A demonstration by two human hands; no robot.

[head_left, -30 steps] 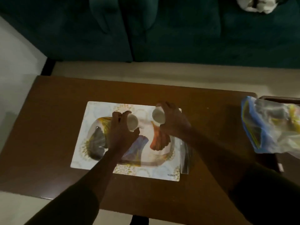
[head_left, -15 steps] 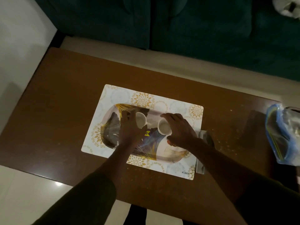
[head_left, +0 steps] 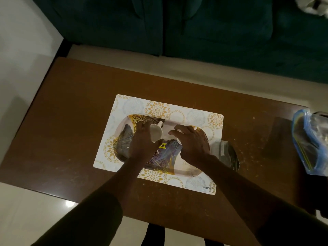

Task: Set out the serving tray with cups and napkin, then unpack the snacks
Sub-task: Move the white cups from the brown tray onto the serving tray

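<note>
The left hand (head_left: 142, 141), at the centre of the frame, is wrapped around a small white ceramic cup (head_left: 156, 133) whose mouth faces partly toward the camera, so the cup looks tilted rather than standing flat. Just right of it, the right hand (head_left: 192, 145) arches over a second small white cup (head_left: 179, 140), fingers spread across the top and hiding most of it; it appears to grip that cup, though the contact itself is covered. Both cups are over the oblong serving tray with a gold and dark fan print (head_left: 188, 172), which lies on a white rectangular placemat with gold floral medallions (head_left: 156, 109) on the brown wooden table (head_left: 74, 107).

The step in hand looks like seating the two cups on the tray. To do it well, the left cup should be brought upright before it touches down, base flat on the tray floor, not on the raised rim. Keep the two apart so their handles do not knock (a small handle shows at the upper edge of the left cup). Let go only once each cup sits steady.

A shiny clear pouch (head_left: 228, 155) lies at the mat's right edge, and a blue-edged clear zip bag (head_left: 308, 141) sits at the far right of the frame, probably holding the snacks. No napkin is visible.
</note>
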